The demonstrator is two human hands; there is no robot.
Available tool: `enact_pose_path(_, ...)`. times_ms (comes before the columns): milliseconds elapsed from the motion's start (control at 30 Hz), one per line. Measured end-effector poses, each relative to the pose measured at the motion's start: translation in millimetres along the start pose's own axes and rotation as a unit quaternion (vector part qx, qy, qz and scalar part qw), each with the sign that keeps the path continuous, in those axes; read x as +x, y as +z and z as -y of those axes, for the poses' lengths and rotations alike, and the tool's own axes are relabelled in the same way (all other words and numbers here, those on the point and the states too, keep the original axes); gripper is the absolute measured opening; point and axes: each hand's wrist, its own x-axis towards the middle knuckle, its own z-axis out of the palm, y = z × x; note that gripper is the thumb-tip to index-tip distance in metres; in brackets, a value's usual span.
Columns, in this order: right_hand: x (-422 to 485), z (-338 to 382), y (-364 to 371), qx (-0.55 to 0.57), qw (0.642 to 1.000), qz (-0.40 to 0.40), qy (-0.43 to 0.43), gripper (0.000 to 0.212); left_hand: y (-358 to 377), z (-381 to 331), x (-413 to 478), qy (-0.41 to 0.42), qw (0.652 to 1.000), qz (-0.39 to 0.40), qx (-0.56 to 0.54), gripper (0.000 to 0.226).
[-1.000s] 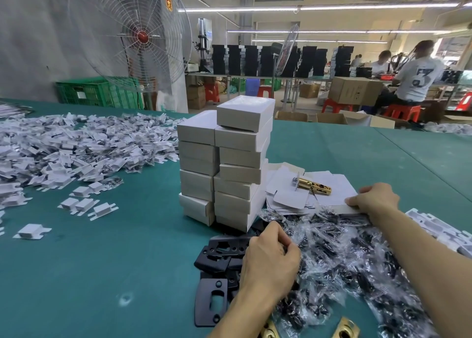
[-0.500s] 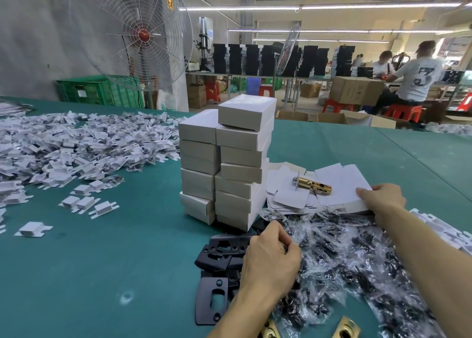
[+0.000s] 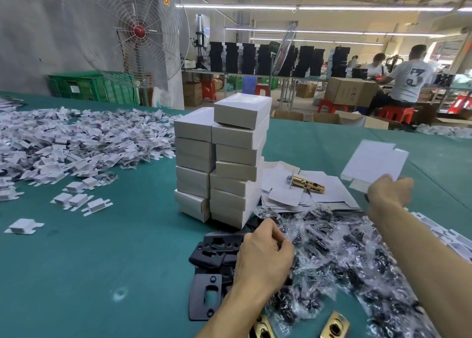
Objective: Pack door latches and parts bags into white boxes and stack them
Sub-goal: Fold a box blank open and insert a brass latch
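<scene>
Big green counter [image 3: 102, 274], white boxes [image 3: 229, 164] stacked mid. Right hand [image 3: 389, 193], fingers grasping a flat box blank [image 3: 375, 161] in the air beyond the gold latch [image 3: 307, 184]. Left hand [image 3: 264, 260], fingers curled, pinching into the parts bags [image 3: 344, 261].

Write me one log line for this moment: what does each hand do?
left hand: curled over bags, grip unclear | right hand: holds box blank in air | latch: on blanks

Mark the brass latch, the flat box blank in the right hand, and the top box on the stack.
brass latch [image 3: 307, 184], head view, middle of its gold body.
flat box blank [image 3: 375, 163], head view, centre of its white panel.
top box [image 3: 244, 105], head view, middle of its lid.
</scene>
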Motion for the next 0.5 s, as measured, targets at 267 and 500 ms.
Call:
enact_pose_path(267,-92.5,0.6,-40.8,0.103,0.946,0.306,0.024,0.021,-13.4,-20.3,-4.0,-0.023,0.998,0.007,-0.056,0.060)
enact_pose_path(500,-159.5,3.1,-103.2,0.145,0.897,0.408,0.091,0.022,-38.3,-85.8,-3.8,-0.104,0.865,0.171,-0.461,0.070)
